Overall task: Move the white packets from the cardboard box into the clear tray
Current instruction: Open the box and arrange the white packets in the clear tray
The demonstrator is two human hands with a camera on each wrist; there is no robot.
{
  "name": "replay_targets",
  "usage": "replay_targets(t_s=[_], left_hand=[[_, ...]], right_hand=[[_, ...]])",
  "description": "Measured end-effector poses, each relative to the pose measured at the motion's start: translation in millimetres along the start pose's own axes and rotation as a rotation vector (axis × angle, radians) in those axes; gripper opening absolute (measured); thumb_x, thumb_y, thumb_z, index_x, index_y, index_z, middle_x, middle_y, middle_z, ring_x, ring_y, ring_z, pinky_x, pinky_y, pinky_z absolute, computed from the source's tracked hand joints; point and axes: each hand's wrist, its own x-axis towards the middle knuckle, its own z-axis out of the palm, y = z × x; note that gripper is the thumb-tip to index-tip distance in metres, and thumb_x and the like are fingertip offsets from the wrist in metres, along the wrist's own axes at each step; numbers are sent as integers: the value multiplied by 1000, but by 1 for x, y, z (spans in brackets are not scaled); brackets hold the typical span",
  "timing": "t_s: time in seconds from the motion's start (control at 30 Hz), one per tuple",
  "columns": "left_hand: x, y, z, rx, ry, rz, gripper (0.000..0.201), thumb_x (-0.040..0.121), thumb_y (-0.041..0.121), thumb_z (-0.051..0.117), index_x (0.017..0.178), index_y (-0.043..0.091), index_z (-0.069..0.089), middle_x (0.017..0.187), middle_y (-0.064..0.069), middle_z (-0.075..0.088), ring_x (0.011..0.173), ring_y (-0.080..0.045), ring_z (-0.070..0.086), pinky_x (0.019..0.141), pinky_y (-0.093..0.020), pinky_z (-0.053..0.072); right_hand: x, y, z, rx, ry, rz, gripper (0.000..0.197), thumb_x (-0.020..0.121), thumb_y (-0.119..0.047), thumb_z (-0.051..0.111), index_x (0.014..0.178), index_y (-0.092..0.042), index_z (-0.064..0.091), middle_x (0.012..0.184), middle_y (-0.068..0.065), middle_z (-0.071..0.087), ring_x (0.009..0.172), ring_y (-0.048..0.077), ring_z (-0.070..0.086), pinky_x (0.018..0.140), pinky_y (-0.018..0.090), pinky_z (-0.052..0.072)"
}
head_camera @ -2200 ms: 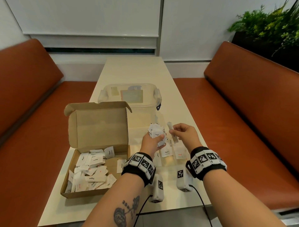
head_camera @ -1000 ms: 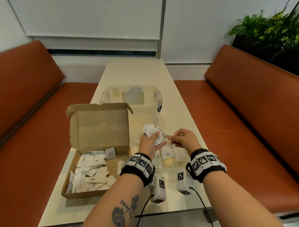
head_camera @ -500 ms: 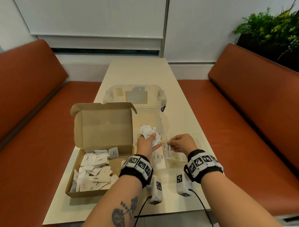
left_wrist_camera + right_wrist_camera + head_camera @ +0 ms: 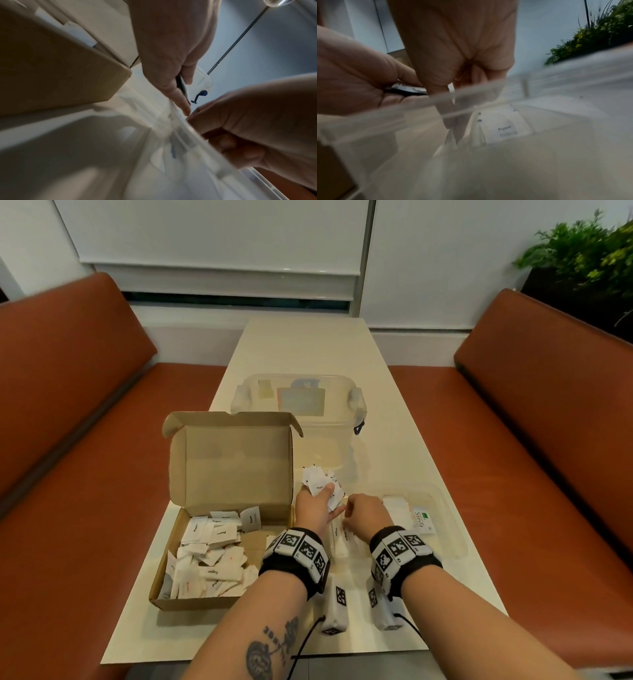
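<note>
Fingers and thumb of my left hand (image 4: pixel 315 506) are curled round a fanned bunch of white packets (image 4: pixel 320 482), held up just past the near left corner of the clear tray (image 4: pixel 455 529). My right hand (image 4: pixel 366 517) sits close beside it, down inside the tray, fingers curled; the right wrist view shows them pinching a thin white packet (image 4: pixel 453 88) over the tray floor, though that view is blurred. A packet marked Pepper (image 4: pixel 503 125) lies flat on the tray floor just past those fingers, and I can see a Stevia sachet (image 4: pixel 422 520) further right in the tray. Left of the hands stands the cardboard box (image 4: pixel 226 463), lid up, with many loose packets (image 4: pixel 209 559) heaped inside. Behind both, on the bench (image 4: pixel 308 347), sits a clear lidded tub (image 4: pixel 298 398).
</note>
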Motion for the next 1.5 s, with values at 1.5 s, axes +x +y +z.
replay_targets(t_s=[1.5], left_hand=[[-2,7,1,151,-72,-17,32,92,3,57,123,4,52,123,-14,57,114,-32,57,70,-33,59]], right_hand=[[-1,18,-14,-32,215,-126,28,90,-23,56,117,-24,61,116,3,57,108,20,50,86,27,40]])
